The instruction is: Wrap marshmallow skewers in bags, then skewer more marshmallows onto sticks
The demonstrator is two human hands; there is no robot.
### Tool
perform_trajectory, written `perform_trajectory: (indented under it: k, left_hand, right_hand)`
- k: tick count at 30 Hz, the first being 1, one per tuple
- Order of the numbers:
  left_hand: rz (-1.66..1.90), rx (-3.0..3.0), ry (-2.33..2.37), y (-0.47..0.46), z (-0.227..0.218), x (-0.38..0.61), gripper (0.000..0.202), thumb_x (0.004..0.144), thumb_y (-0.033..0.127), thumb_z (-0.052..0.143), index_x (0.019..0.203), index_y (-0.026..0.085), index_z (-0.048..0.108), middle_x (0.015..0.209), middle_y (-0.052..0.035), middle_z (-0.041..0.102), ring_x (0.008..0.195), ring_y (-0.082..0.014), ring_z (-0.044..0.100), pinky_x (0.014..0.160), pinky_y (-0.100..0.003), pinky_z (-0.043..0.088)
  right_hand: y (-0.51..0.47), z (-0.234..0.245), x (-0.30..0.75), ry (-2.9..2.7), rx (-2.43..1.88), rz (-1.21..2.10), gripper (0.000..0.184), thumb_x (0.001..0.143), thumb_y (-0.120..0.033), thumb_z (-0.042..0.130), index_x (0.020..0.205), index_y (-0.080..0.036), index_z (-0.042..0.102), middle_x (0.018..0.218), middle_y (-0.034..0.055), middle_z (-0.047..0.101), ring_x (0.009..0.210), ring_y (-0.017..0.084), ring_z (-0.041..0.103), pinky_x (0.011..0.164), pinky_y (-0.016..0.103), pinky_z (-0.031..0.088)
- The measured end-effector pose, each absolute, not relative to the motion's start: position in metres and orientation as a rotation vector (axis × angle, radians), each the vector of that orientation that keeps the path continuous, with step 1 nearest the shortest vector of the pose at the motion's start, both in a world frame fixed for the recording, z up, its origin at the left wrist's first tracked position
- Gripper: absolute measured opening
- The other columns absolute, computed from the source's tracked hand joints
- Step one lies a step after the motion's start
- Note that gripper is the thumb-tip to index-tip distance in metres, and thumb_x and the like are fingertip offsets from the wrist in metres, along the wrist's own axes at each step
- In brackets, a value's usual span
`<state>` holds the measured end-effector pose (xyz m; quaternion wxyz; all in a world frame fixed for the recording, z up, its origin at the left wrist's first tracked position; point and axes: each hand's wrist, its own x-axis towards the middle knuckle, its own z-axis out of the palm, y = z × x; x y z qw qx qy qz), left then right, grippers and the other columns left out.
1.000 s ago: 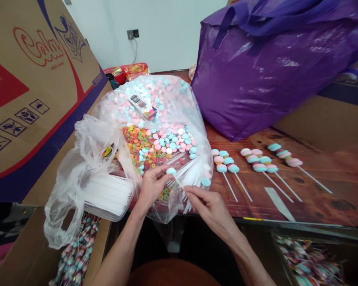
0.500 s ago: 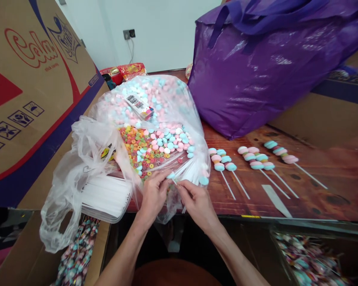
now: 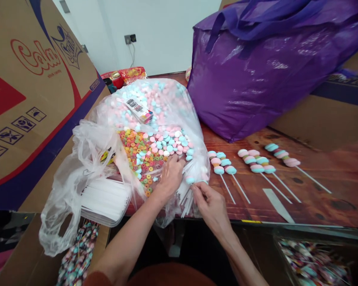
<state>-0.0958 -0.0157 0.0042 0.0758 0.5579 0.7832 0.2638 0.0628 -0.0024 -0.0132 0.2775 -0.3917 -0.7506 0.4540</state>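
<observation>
My right hand (image 3: 209, 200) pinches a thin white lollipop stick just beside the bag, and a blue marshmallow (image 3: 190, 180) shows at its fingertips. My left hand (image 3: 172, 174) dips into the loose candy, fingers curled together at the edge of the pink and blue marshmallows (image 3: 167, 143); whatever lies under its fingertips is hidden. Left of it spread colourful ring gummies (image 3: 134, 147). Loose white sticks (image 3: 185, 198) lie between my hands on the clear plastic bag (image 3: 198, 131).
Finished candy skewers (image 3: 256, 161) lie in small groups on the wooden table (image 3: 226, 212). A tub of white sticks (image 3: 106, 198) stands left. A purple bag (image 3: 241, 79) and a large carton (image 3: 47, 99) flank the candy. Boxes below hold wrapped skewers (image 3: 313, 258).
My hands, together at a blue marshmallow and stick before, are now apart. The left has moved forward into the candy; the right has shifted slightly right with the marshmallow. The view has tilted a little.
</observation>
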Motion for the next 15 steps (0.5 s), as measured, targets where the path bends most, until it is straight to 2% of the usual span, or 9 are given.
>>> perform_trajectory:
  k: [3, 6, 15]
  left_hand:
    - [0.86, 1.541, 2.439, -0.021, 0.0, -0.102, 0.03, 0.091, 0.008, 0.046, 0.097, 0.02, 0.073, 0.094, -0.0081, 0.063, 0.084, -0.0204, 0.059, 0.078, -0.03, 0.047]
    - [0.987, 1.411, 2.568, -0.028, 0.002, -0.115, 0.031, 0.093, 0.01, 0.044, 0.103, 0.02, 0.071, 0.098, -0.0084, 0.063, 0.086, -0.0198, 0.06, 0.08, -0.029, 0.047]
    - [0.659, 1.385, 2.693, -0.024, 0.007, -0.13, 0.022, 0.091, 0.01, 0.048, 0.096, 0.018, 0.067, 0.098, -0.0097, 0.059, 0.087, -0.0213, 0.06, 0.078, -0.031, 0.045]
  right_hand:
    - [-0.004, -0.016, 0.062, -2.022, -1.043, 1.227, 0.032, 0.094, -0.043, 0.05, 0.074, -0.02, 0.059, 0.056, -0.0046, 0.042, 0.052, 0.012, 0.038, 0.052, 0.025, 0.031]
    - [-0.004, -0.016, 0.062, -2.02, -1.027, 1.246, 0.032, 0.095, -0.043, 0.05, 0.075, -0.02, 0.059, 0.058, -0.0043, 0.042, 0.053, 0.012, 0.039, 0.053, 0.025, 0.031]
    - [-0.006, -0.014, 0.063, -2.025, -1.001, 1.252, 0.031, 0.096, -0.041, 0.049, 0.078, -0.019, 0.061, 0.059, -0.004, 0.042, 0.054, 0.012, 0.039, 0.051, 0.024, 0.031]
